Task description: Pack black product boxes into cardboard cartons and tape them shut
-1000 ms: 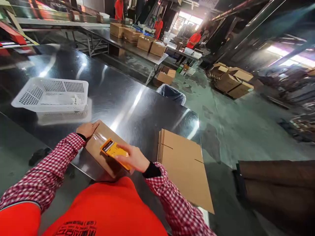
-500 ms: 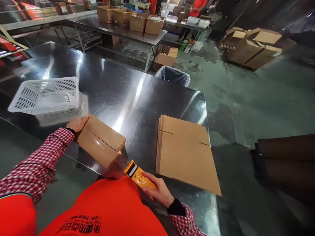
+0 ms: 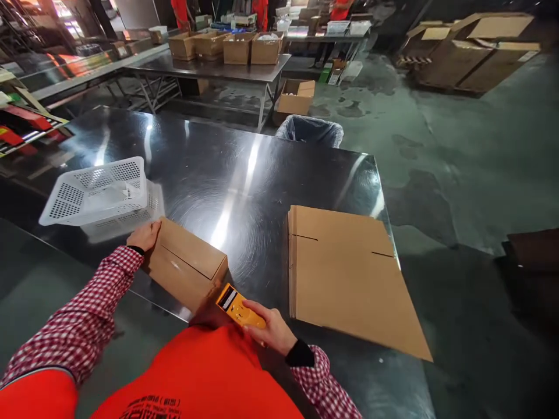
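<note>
A closed cardboard box lies near the front edge of the metal table, its top seam showing. My left hand grips its left end, with the fingertips partly out of sight. In my right hand is a yellow handheld device with a small display. Its front end points at the right end face of the box, very close to it; whether they touch I cannot tell. To the right lies a stack of flat folded cartons.
A white perforated basket sits on another pale basket at the left of the metal table. Beyond the far edge stands a lined bin. Open cartons line a second table behind. Large boxes stand at the far right.
The view has shifted, so the background sits lower. My right hand has brought the yellow device closer to the box's right end. My left hand keeps its grip on the box.
</note>
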